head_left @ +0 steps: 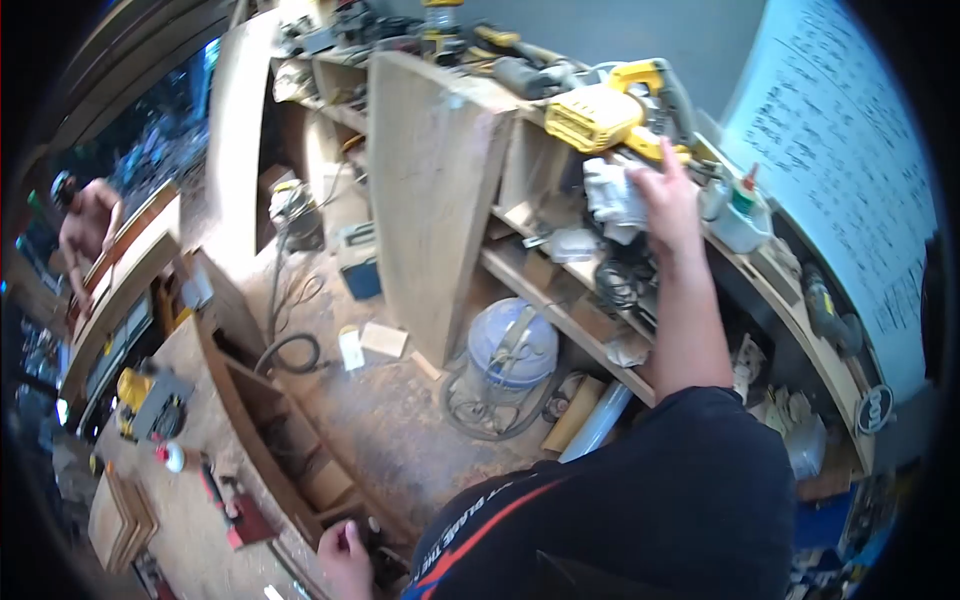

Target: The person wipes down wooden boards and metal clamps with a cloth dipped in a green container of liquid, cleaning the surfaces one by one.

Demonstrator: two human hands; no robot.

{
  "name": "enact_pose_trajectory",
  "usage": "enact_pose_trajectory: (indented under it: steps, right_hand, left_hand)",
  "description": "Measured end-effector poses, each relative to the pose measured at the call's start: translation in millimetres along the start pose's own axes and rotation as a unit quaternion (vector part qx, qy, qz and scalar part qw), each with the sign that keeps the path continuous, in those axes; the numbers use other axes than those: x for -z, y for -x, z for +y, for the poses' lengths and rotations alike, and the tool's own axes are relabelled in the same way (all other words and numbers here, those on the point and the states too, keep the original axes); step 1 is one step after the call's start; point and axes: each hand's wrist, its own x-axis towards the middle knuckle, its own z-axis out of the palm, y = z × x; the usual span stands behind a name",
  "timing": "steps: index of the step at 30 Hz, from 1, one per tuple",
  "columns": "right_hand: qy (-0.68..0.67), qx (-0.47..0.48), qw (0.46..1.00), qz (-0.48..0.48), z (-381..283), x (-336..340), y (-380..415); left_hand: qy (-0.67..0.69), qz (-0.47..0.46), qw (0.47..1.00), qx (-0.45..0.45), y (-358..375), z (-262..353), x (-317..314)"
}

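My right hand point(668, 205) reaches over the top of the shelving, thumb and index finger apart, the index finger pointing up at a yellow power saw point(592, 118). Its other fingers are mostly hidden. Crumpled white cloth or plastic point(612, 198) sits just left of the thumb and overlaps the hand's edge. Low in the view, my left hand point(345, 562) is loosely curled beside the workbench edge, with nothing seen in it. On the workbench point(190, 400) near it lie a red-bladed hand tool point(240, 515) and a small red-capped bottle point(175, 457).
A clear-domed shop vacuum point(513, 343) with its hose stands on the dusty floor. Beside it leans a large wooden panel point(425, 180). A glue bottle point(744, 190) stands in a white tub on the shelving. Another person point(88, 230) works at a far-left bench.
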Motion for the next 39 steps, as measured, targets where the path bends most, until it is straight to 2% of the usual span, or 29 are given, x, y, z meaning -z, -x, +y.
enact_pose_trajectory:
  steps: [1, 2, 3, 4, 8, 13, 15, 18, 20, 27, 30, 34, 39]
  right_hand:
    - [0.064, 0.023, 0.997, 0.045, 23, 13, -13]
    - [-0.055, -0.014, 0.998, -0.005, 32, 21, -19]
    - [-0.068, -0.019, 0.997, -0.014, 39, 22, -22]
    - [-0.097, -0.006, 0.995, -0.009, 49, 24, -25]
    - [-0.055, 0.019, 0.998, -0.016, 78, 14, -17]
    - [-0.099, -0.027, 0.995, -0.018, 82, -7, -17]
    - [-0.081, -0.006, 0.996, -0.022, 78, -14, -13]
    - [-0.057, 0.040, 0.997, -0.027, 70, -29, -12]
    - [-0.039, 0.054, 0.997, -0.036, 66, -39, -8]
    - [-0.037, 0.048, 0.997, -0.054, 38, -63, 16]
    - [-0.044, 0.076, 0.990, -0.107, 48, -65, 17]
    - [-0.036, 0.116, 0.986, -0.115, 48, -74, 24]
    - [-0.062, 0.115, 0.977, -0.169, 35, -92, 33]
  left_hand:
    - [0.037, -0.021, 0.999, 0.022, -7, 15, 5]
    - [0.040, -0.034, 0.998, -0.030, -15, 15, 5]
    - [0.077, -0.067, 0.994, 0.040, -19, 31, 10]
    - [0.043, -0.073, 0.996, 0.016, -22, 7, 2]
    - [0.008, -0.134, 0.991, 0.005, -30, 18, 3]
    - [0.018, -0.107, 0.994, 0.023, -22, 24, 12]
    - [-0.010, -0.112, 0.993, 0.021, -20, 29, 15]
    - [-0.011, -0.131, 0.989, 0.068, -14, 21, 17]
    - [0.002, -0.114, 0.991, 0.063, -6, 20, 18]
    - [-0.023, -0.091, 0.995, 0.040, 7, 24, 21]
    - [-0.031, -0.089, 0.994, 0.053, 10, 23, 21]
    - [-0.016, -0.072, 0.994, 0.075, 18, 22, 17]
    - [-0.012, -0.042, 0.996, 0.084, 33, 19, 14]
